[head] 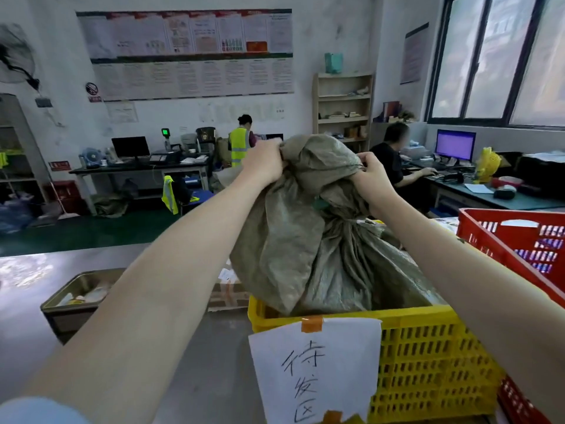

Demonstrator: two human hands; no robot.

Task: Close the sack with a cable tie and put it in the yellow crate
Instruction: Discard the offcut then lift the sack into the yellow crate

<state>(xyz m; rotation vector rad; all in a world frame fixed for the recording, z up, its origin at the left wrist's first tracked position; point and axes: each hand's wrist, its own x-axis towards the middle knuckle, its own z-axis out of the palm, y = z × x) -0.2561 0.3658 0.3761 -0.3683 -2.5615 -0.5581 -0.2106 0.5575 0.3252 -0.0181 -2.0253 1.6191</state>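
Note:
A grey-green woven sack (pixel 308 240) hangs with its lower part inside the yellow crate (pixel 428 356), which carries a taped white paper label on its near wall. The sack's neck is bunched and cinched around mid-height; I cannot make out the cable tie itself. My left hand (pixel 264 162) grips the sack's top fabric on the left side. My right hand (pixel 371 172) grips the top fabric on the right. Both arms reach forward over the crate.
A red crate (pixel 513 240) stands right of the yellow one. A metal tin (pixel 76 298) with small items sits on the steel table (pixel 46 325) at left. A taped carton lies behind the yellow crate. Two people work at desks farther back.

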